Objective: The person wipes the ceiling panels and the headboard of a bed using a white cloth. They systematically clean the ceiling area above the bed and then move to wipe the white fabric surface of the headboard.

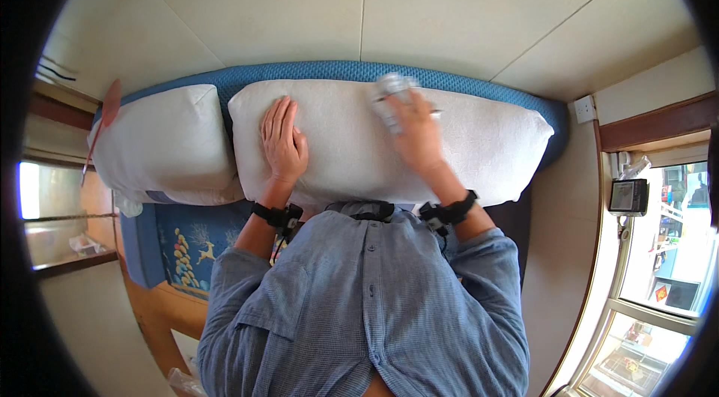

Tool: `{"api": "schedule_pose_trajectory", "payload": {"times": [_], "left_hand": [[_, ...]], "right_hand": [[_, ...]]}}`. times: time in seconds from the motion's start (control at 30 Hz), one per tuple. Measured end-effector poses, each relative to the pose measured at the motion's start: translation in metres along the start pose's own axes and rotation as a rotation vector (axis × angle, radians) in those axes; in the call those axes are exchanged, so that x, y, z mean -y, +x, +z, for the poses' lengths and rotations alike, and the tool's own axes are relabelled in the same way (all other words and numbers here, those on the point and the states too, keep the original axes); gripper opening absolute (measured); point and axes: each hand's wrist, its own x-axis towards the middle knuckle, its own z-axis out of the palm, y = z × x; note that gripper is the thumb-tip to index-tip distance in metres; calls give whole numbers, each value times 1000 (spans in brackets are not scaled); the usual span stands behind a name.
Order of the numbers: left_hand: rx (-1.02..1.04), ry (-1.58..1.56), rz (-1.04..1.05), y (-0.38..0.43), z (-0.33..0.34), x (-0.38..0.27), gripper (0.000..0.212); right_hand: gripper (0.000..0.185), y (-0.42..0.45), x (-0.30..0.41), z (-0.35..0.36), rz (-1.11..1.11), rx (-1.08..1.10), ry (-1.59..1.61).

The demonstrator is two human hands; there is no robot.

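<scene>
A long off-white fabric cushion [342, 138] lies across the blue textured sofa back [314, 70] in front of me. My left hand [285, 138] rests flat on the cushion's left part, fingers pointing away and nothing in it. On the cushion's upper right part, my right hand [414, 130] is closed over a grey-white crumpled item [393, 99], perhaps a cloth; motion blur hides its exact kind. Both wrists wear black straps with small devices.
A second off-white cushion [163, 144] sits at the left, with a red fly swatter [107, 113] beside it. Beyond the sofa rises a pale panelled wall [427, 15]. At right are a wall socket [585, 109], a small hanging device [628, 197] and a window.
</scene>
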Motion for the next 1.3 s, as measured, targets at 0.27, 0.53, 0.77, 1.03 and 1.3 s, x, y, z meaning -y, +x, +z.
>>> {"api": "schedule_pose_trajectory", "payload": {"times": [0.27, 0.53, 0.77, 1.03, 1.3], "left_hand": [[16, -31, -24, -4, -3, 3, 47], [-5, -27, -26, -5, -5, 0, 49], [-29, -30, -18, -6, 0, 1, 47], [-33, -38, -19, -7, 0, 1, 48], [-56, -97, -48, -11, 5, 8, 46]], "right_hand": [[51, 8, 81, 26, -449, 232, 90], [28, -32, -80, -60, -35, -86, -330], [48, -71, -182, -123, 456, -279, -502], [56, 5, -63, -36, 302, 118, -162], [50, 29, 98, 56, -427, 223, 213]]}}
